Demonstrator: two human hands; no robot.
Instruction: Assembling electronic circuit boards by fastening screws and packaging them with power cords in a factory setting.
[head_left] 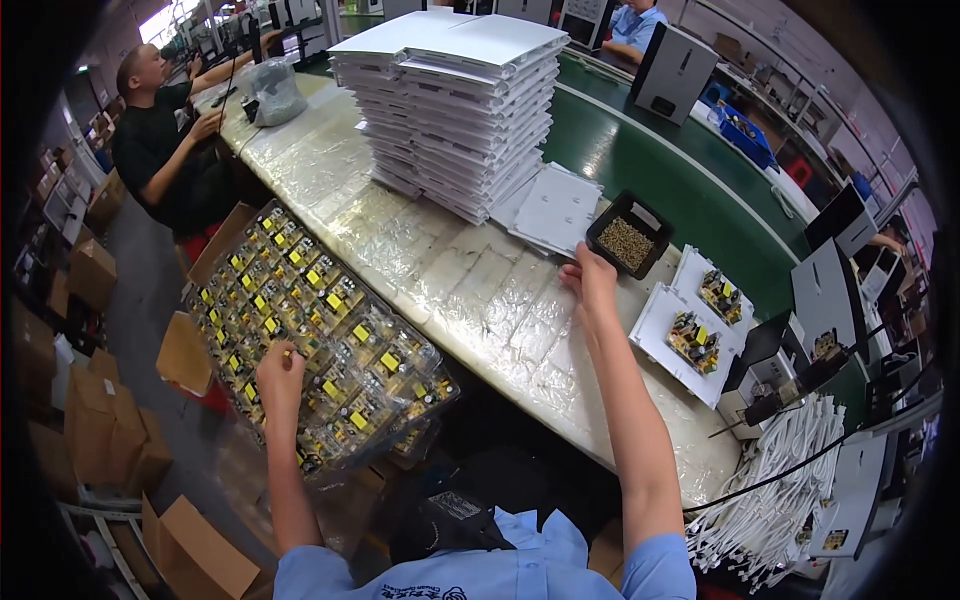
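Small circuit boards (389, 361) fill a clear tray (398, 326). The left hand (280, 375) is over them, fingers bent together; I can't tell if they pinch one. Pulled crooked, one could bump its neighbours. The right hand (594, 275) is by white panels (555, 205) on the counter (480, 290), its grip unclear; a bump could spill the black box (655, 252) of screws (627, 244).

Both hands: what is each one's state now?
Left hand: curled over circuit boards; grip unclear.
Right hand: partly curled beside white panel; grip unclear.
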